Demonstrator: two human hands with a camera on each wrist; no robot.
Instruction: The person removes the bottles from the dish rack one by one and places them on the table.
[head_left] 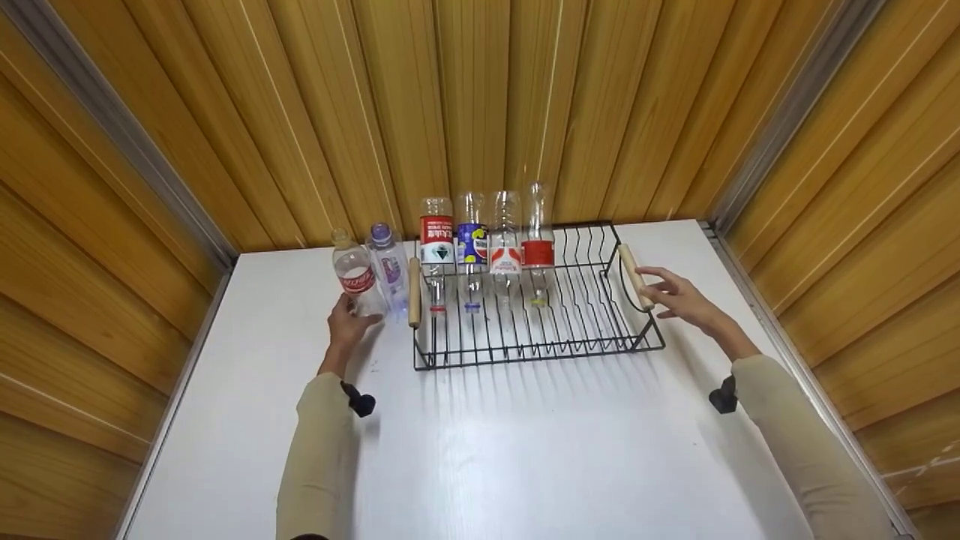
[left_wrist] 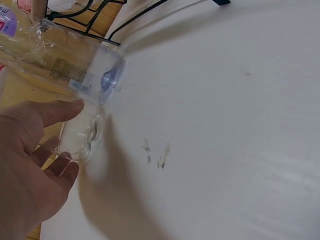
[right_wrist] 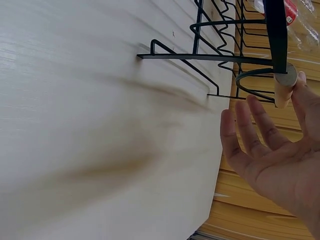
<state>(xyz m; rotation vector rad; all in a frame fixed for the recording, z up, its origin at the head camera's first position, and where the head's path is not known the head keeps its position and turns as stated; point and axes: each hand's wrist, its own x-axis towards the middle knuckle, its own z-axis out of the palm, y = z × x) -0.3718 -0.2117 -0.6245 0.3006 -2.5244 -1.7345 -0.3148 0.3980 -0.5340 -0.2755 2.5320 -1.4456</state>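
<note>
My left hand holds the lower part of a clear bottle with a red label, which stands upright left of the rack. In the left wrist view the thumb and curled fingers of the left hand lie around its clear base. A purple-capped bottle stands close beside it, right of the hand. At the rack's right side, my right hand touches the wooden handle. The right wrist view shows the right hand with spread fingers, a fingertip against the handle's end.
A black wire rack stands on the white table. Several clear bottles stand neck-down in its left half, among them one with a red-and-white label and one with a red label. Wood-patterned panels enclose the table.
</note>
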